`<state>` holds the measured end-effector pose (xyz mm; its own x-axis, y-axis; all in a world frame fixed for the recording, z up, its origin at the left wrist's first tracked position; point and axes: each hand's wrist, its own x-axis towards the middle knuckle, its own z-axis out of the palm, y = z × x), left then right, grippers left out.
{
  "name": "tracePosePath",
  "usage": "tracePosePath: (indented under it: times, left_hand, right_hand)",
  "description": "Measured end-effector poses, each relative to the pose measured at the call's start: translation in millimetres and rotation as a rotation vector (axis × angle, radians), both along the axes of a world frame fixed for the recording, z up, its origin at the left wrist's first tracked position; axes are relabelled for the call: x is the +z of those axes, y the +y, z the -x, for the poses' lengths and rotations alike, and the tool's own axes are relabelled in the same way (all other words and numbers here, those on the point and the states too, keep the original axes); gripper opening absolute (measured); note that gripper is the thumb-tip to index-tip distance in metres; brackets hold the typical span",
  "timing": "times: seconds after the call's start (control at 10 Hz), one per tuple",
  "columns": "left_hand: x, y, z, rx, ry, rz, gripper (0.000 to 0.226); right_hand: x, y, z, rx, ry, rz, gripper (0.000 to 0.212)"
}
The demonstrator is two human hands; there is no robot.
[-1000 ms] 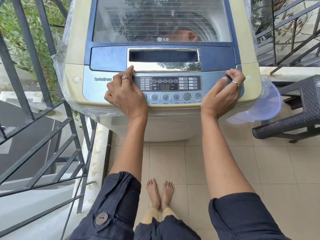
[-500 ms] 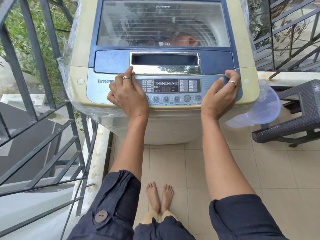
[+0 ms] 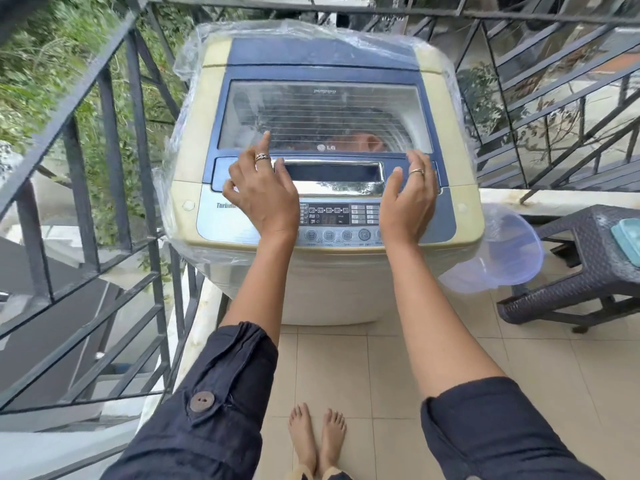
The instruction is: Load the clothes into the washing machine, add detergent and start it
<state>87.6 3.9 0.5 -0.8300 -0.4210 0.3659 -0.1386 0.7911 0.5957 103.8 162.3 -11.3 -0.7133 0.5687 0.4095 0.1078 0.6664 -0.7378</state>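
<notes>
Pale floor tiles [image 3: 349,372] and black metal railings [image 3: 114,140] frame a balcony corner, and everything else sits around the top-loading washing machine [image 3: 325,292] that stands against the railing. Its cream and blue top is draped in clear plastic sheeting [image 3: 304,32], which bunches at the back and hangs down both sides. The lid [image 3: 325,116] with its see-through window is closed; something pinkish shows dimly through the window near the front edge, too blurred to identify. Just in front of the lid lies a chrome recessed handle [image 3: 334,174], and in front of that the control panel [image 3: 329,216] with a lit display and a row of round buttons.

The left hand [image 3: 263,195] hovers over the left part of the panel, released, fingers spread and grasping nothing, its index finger pointing up over the front edge of the window; it wears a ring. The right hand [image 3: 408,199] is over the right part of the panel, also released with fingers loosely curved and empty, a ring on one finger. Whether either palm touches the machine cannot be told. Dark rolled sleeves cover both upper arms.

To the right of the machine stands a dark woven stool [image 3: 571,271] with a teal object [image 3: 627,239] on top, cut off by the frame edge. Bare feet [image 3: 317,434] stand on the tiles in front of the machine.
</notes>
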Motion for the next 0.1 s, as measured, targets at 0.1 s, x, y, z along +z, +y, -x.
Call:
tracePosePath:
  times: [0.1]
  left_hand:
    - [27.9, 4.8, 6.4, -0.026, 0.035, 0.016, 0.043]
  right_hand:
    - [22.9, -4.1, 6.3, 0.041, 0.025, -0.042, 0.043]
